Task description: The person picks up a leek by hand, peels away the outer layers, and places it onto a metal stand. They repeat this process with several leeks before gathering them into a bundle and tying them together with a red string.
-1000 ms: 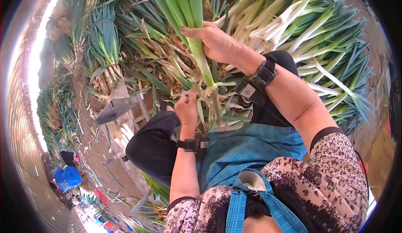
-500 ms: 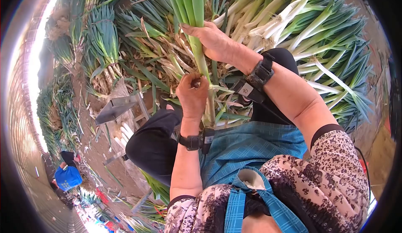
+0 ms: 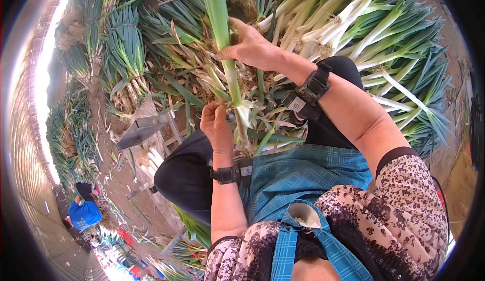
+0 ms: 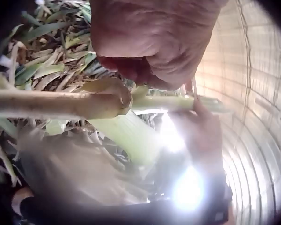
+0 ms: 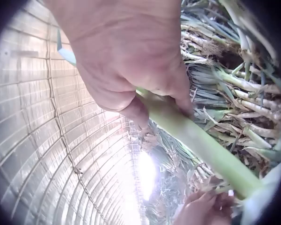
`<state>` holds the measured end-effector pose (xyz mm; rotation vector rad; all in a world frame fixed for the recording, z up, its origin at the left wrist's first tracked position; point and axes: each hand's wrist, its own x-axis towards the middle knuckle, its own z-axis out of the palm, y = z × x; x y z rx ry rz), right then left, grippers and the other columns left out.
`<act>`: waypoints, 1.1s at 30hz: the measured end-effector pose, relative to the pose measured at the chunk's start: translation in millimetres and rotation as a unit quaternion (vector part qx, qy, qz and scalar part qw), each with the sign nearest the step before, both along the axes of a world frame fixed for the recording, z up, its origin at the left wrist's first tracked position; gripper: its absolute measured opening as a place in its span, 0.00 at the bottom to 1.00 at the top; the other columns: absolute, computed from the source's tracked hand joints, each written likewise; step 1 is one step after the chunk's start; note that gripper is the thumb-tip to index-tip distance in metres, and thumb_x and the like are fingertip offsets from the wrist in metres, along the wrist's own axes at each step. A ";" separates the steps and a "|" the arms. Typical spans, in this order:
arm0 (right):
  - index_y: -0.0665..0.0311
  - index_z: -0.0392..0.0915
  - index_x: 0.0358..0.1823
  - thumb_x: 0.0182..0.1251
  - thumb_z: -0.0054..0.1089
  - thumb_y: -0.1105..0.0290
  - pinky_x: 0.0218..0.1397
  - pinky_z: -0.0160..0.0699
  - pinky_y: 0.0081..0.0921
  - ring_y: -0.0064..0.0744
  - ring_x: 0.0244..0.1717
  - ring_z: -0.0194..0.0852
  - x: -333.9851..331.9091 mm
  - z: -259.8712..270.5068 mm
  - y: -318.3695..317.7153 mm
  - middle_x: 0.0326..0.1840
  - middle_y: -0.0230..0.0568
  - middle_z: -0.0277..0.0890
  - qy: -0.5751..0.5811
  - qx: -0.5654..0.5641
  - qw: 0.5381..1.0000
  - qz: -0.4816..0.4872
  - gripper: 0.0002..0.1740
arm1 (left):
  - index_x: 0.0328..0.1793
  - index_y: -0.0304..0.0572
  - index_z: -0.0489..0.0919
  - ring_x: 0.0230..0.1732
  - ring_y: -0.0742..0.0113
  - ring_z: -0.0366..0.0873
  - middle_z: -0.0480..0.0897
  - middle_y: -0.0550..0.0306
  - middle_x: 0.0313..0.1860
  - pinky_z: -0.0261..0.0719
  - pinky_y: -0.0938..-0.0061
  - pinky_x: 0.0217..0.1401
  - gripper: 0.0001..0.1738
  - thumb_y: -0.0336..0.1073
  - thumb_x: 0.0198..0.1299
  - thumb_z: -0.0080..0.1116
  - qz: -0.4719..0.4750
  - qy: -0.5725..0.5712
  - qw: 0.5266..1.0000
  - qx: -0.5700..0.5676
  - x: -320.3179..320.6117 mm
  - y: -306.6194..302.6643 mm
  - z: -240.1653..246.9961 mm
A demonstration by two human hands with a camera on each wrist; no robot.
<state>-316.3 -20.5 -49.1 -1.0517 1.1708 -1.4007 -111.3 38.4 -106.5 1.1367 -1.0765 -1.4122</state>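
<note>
A thick green onion [image 3: 232, 81] stands tilted in front of the person's lap, its leaves upward and its lower end by the apron. Around its green upper part the right hand [image 3: 252, 48] curls its thumb and fingers. Farther down, the left hand [image 3: 217, 127] is beside the stalk, thumb and fingertips pinching a strip of outer skin [image 5: 220, 189]. The left wrist view shows a brownish lower stem [image 4: 61, 104], with a loosened pale leaf [image 4: 128, 136] hanging from it. Its curled fingers partly hide the pinched strip there.
Many white-stemmed green onions [image 3: 348, 23] lie heaped at the right. Tied bundles [image 3: 124, 43] stand at the left, near a metal stand [image 3: 144, 129]. Dry trimmings cover the ground ahead. A person in blue [image 3: 84, 214] is at the far left.
The left hand rose along the stalk, then came back down and left beside it. The right hand moved slightly lower, and the green leaves swung to a narrower view. A pale leaf now hangs loose.
</note>
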 end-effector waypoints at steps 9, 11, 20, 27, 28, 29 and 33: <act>0.72 0.61 0.61 0.44 0.79 0.63 0.53 0.75 0.32 0.38 0.49 0.76 10.4 -6.1 1.9 0.47 0.52 0.76 0.173 0.088 0.975 -0.112 0.45 | 0.38 0.34 0.77 0.32 0.73 0.77 0.80 0.58 0.29 0.74 0.79 0.34 0.08 0.32 0.58 0.60 -0.084 -0.183 0.979 -0.010 -2.0 20.1 17.0; 0.71 0.60 0.62 0.44 0.78 0.62 0.54 0.74 0.33 0.39 0.50 0.76 14.5 0.8 5.1 0.49 0.53 0.76 0.194 0.096 0.972 -0.090 0.46 | 0.40 0.33 0.79 0.32 0.73 0.78 0.82 0.56 0.30 0.75 0.80 0.35 0.13 0.35 0.54 0.65 -0.109 -0.378 0.907 -0.151 -14.7 8.7 21.5; 0.69 0.60 0.64 0.42 0.79 0.62 0.55 0.72 0.35 0.45 0.51 0.76 20.5 -7.4 9.4 0.48 0.56 0.76 0.260 0.033 0.958 -0.116 0.48 | 0.28 0.30 0.82 0.22 0.81 0.71 0.79 0.61 0.17 0.71 0.81 0.28 0.08 0.31 0.51 0.63 -0.109 -0.395 0.897 -0.163 -26.3 0.6 2.2; 0.74 0.60 0.63 0.44 0.78 0.63 0.56 0.73 0.31 0.38 0.50 0.76 -2.8 2.5 5.5 0.48 0.54 0.77 0.244 0.015 0.958 -0.150 0.47 | 0.25 0.29 0.79 0.18 0.70 0.73 0.77 0.54 0.15 0.71 0.74 0.26 0.09 0.31 0.48 0.61 -0.098 -0.347 0.930 -0.071 -6.8 19.4 -36.7; 0.74 0.61 0.63 0.44 0.78 0.63 0.56 0.72 0.31 0.38 0.50 0.75 -2.5 2.6 6.7 0.48 0.54 0.77 0.244 0.015 0.958 -0.147 0.46 | 0.24 0.29 0.79 0.19 0.71 0.74 0.77 0.55 0.15 0.71 0.75 0.27 0.10 0.32 0.48 0.61 -0.103 -0.326 0.940 0.008 -5.1 21.3 -42.2; 0.74 0.61 0.63 0.44 0.78 0.63 0.56 0.72 0.30 0.38 0.51 0.75 -2.6 2.2 8.9 0.49 0.53 0.76 0.245 0.017 0.959 -0.143 0.46 | 0.22 0.29 0.79 0.20 0.71 0.74 0.76 0.55 0.15 0.72 0.75 0.28 0.10 0.32 0.47 0.62 -0.109 -0.303 0.943 0.089 -2.7 24.4 -48.0; 0.76 0.56 0.66 0.46 0.77 0.63 0.60 0.69 0.31 0.40 0.55 0.73 -3.8 0.5 6.8 0.53 0.55 0.74 0.213 0.055 0.968 -0.124 0.50 | 0.53 0.32 0.75 0.31 0.62 0.79 0.81 0.51 0.30 0.77 0.72 0.37 0.26 0.38 0.48 0.66 -0.073 -0.312 0.945 -0.064 -13.7 19.9 5.7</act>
